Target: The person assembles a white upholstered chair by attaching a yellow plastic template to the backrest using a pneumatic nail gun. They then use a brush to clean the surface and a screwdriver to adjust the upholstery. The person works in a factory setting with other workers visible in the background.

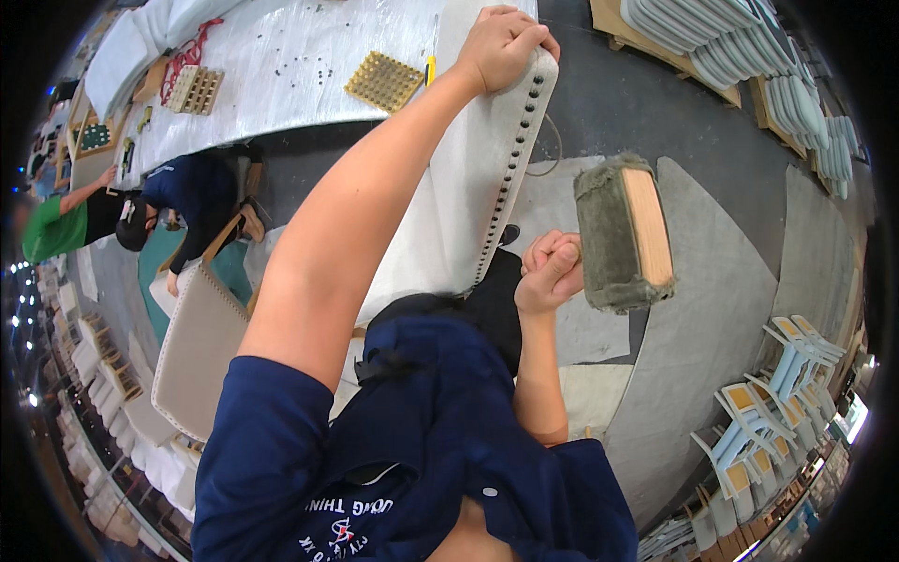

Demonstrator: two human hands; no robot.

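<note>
Nearest: the right hand (551, 273) is curled into a fist beside the block head of a mallet (609, 239), which is wrapped in dark green, frayed cloth with one wooden face bare. The handle is hidden, presumably inside the fist. Wrapping likely there to soften contact with upholstery or studs; head is well clear of the chair.

Left hand (506, 49) reaches across, fingers bent over the top corner of a pale upholstered chair back (454, 178). Grip judged to be for steadying: arm nearly straight, hold at the far end, stud row (510, 161) along the side edge left uncovered and facing the mallet side. The chair back runs from that hand down toward the wearer's lap.

Beyond: counter (272, 42) under a shiny white covering. On it, a yellow pitted tray (384, 81) and a yellow-handled tool (431, 71) near the chair back, probably for easy reach; farther left, a beige pitted block (195, 91) by red cord (184, 64). Small dark pieces lie loose between; too small to identify surely.

Far left: a co-worker in dark clothing (192, 192) bends over another studded chair back (201, 351). Far right: pale padded panels (698, 42) stacked, presumably to save floor space.
</note>
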